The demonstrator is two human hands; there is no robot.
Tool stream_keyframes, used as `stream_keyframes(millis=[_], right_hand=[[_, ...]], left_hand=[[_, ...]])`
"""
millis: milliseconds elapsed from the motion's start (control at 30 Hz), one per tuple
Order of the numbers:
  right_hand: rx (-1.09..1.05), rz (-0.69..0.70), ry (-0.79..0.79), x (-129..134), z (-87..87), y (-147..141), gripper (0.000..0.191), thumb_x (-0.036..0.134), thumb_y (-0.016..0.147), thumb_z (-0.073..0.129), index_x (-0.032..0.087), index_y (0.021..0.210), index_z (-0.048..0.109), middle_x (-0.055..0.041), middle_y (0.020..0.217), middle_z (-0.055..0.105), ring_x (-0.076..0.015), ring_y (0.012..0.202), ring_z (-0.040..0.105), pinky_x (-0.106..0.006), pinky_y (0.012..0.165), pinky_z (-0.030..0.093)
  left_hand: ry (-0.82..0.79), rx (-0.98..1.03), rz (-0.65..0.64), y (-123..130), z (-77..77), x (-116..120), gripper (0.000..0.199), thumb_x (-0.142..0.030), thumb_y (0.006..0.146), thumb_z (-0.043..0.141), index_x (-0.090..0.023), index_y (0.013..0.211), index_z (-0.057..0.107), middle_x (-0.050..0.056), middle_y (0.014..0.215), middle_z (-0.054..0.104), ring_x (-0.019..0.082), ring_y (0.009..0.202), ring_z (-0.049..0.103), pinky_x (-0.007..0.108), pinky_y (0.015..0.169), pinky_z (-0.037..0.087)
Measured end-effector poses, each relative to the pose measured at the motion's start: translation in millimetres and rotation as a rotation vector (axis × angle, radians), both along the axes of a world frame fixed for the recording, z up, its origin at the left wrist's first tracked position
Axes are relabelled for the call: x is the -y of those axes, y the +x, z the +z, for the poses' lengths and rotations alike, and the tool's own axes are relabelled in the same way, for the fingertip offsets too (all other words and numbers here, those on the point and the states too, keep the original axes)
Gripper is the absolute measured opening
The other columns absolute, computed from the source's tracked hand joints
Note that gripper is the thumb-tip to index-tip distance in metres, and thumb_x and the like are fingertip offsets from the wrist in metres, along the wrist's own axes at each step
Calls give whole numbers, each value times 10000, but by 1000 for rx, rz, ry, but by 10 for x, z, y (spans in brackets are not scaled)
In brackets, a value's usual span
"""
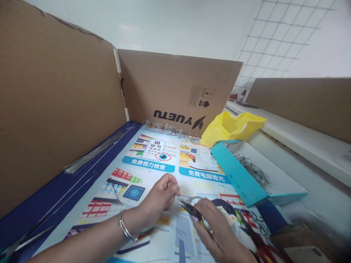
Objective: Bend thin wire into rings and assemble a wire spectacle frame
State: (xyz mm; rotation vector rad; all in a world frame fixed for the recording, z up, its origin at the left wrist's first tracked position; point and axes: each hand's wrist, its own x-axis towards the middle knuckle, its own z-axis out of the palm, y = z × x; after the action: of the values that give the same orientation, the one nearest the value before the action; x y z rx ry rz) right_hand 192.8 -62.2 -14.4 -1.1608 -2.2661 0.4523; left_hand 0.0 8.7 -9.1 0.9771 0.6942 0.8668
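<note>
My left hand (161, 193), with a silver bangle (125, 226) at the wrist, is closed in a pinch above the printed poster sheet. Whatever lies between its fingertips is too small to make out. In my right hand (219, 230) is a pair of pliers (194, 212) with dark jaws and a yellow handle. The jaw tips point at the left fingertips, a short gap apart. A thin curved wire (195, 199) shows just behind the jaws. Whether it is gripped I cannot tell.
An open turquoise box (233, 175) holds tangled wire pieces (251, 170); a yellow bag (233, 126) stands behind it. Straight wires (94, 153) lie left. Cardboard panels (175, 87) enclose the back and left. A red-handled tool (264, 252) lies at lower right.
</note>
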Motion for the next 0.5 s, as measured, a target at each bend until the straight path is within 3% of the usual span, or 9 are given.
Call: stream_keyframes(millis=[267, 433, 500], right_hand=[[-55, -50, -67, -19, -10, 31, 117, 204, 933, 397, 213, 1038, 447, -62, 964, 505, -197, 898, 478, -332, 775, 415], [-85, -100, -102, -89, 32, 61, 109, 269, 951, 377, 213, 924, 467, -34, 866, 500, -174, 796, 481, -307, 704, 419], [-79, -93, -110, -116, 40, 81, 123, 281, 949, 384, 208, 916, 479, -36, 868, 512, -171, 799, 489, -302, 706, 427]], left_hand=[[44, 32, 26, -24, 21, -9, 195, -349, 852, 559, -192, 813, 450, -46, 749, 550, 11, 394, 267, 198, 407, 163], [66, -32, 38, -32, 35, -17, 172, -346, 850, 545, -189, 822, 481, -76, 534, 436, 44, 418, 308, 191, 421, 174], [89, -58, 74, -31, 18, -35, 171, -351, 843, 541, -192, 838, 480, -71, 567, 464, 41, 414, 306, 190, 417, 174]])
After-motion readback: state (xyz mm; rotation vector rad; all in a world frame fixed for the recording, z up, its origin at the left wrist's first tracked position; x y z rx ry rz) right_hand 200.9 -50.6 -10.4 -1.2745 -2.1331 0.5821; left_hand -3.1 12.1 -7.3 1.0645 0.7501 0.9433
